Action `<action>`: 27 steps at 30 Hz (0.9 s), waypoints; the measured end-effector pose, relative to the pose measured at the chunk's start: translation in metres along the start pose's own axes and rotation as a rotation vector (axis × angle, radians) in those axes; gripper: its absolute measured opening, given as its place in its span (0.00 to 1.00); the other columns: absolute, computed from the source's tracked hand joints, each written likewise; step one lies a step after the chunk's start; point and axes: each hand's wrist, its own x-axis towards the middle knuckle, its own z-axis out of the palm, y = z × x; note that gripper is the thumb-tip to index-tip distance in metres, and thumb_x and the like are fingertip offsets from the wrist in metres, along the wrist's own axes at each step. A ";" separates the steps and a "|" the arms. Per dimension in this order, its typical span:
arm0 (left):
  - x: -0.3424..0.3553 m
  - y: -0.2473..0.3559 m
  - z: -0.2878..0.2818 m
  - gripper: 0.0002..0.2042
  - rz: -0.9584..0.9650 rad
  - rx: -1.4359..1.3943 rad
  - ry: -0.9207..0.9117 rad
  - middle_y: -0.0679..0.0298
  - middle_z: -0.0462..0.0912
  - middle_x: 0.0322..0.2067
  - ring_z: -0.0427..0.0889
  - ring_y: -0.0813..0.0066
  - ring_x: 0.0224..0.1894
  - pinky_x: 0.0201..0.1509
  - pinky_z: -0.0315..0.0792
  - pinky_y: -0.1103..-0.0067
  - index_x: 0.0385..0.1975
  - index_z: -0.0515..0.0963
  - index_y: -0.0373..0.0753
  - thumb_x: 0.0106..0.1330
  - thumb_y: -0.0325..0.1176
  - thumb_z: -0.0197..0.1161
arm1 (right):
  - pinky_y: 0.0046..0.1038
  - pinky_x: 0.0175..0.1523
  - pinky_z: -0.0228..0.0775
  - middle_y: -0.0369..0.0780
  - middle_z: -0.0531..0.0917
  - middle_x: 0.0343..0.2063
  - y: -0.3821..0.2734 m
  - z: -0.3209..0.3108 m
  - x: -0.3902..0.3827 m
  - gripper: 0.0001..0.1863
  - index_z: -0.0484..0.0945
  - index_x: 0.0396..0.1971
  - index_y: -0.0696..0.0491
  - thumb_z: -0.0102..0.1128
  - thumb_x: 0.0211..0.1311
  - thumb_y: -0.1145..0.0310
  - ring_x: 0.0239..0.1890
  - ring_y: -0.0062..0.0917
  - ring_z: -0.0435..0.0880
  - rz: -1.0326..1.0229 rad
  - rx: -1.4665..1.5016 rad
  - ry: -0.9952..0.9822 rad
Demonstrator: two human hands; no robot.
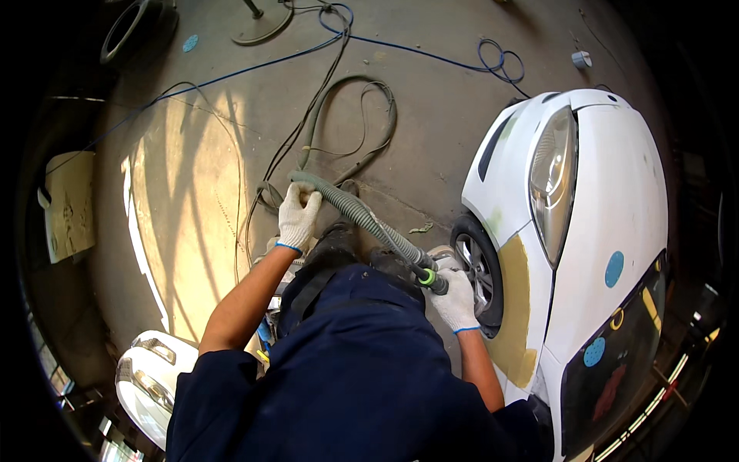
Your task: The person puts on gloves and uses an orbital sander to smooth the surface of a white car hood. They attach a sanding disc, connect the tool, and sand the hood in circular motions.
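Observation:
My left hand, in a white knit glove with a blue cuff, is closed at the bend of a grey-green ribbed hose. The hose slants down to the right across my legs and ends in a dark connector with a bright green ring. There my right hand, gloved the same way, grips a sander, mostly hidden by the glove and connector. Right beside it stands a white car's front wheel. Tan filler or primer covers the fender edge around that wheel arch.
Hose loops and dark cables lie on the floor ahead, with a blue air line farther off. Blue perforated discs rest on the car. A loose tire, a pale panel and a white bumper are at left.

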 end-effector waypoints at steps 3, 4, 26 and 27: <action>0.038 0.143 0.023 0.05 0.411 0.258 -0.265 0.60 0.83 0.26 0.82 0.75 0.26 0.33 0.76 0.77 0.38 0.80 0.34 0.66 0.28 0.64 | 0.45 0.48 0.75 0.47 0.86 0.31 -0.011 0.004 0.010 0.05 0.84 0.28 0.53 0.64 0.52 0.71 0.42 0.47 0.83 0.040 -0.011 0.019; 0.048 0.165 0.037 0.07 0.511 0.289 -0.381 0.56 0.84 0.28 0.85 0.66 0.29 0.35 0.77 0.73 0.39 0.80 0.35 0.66 0.30 0.65 | 0.46 0.48 0.75 0.46 0.86 0.31 -0.011 0.007 0.012 0.04 0.83 0.27 0.53 0.62 0.53 0.70 0.41 0.47 0.82 0.009 -0.008 0.052; 0.014 0.128 0.158 0.26 -0.020 0.884 -1.383 0.44 0.88 0.42 0.88 0.48 0.42 0.48 0.79 0.62 0.42 0.87 0.30 0.55 0.50 0.69 | 0.40 0.54 0.71 0.43 0.82 0.39 -0.069 0.002 0.020 0.13 0.82 0.37 0.51 0.66 0.48 0.72 0.46 0.39 0.80 -0.310 -0.095 0.212; 0.018 0.147 0.158 0.24 0.023 0.921 -1.314 0.39 0.87 0.39 0.87 0.44 0.43 0.50 0.80 0.61 0.39 0.84 0.26 0.53 0.45 0.67 | 0.40 0.57 0.71 0.44 0.81 0.41 -0.073 0.000 0.016 0.14 0.82 0.39 0.51 0.66 0.49 0.73 0.48 0.40 0.80 -0.284 -0.048 0.255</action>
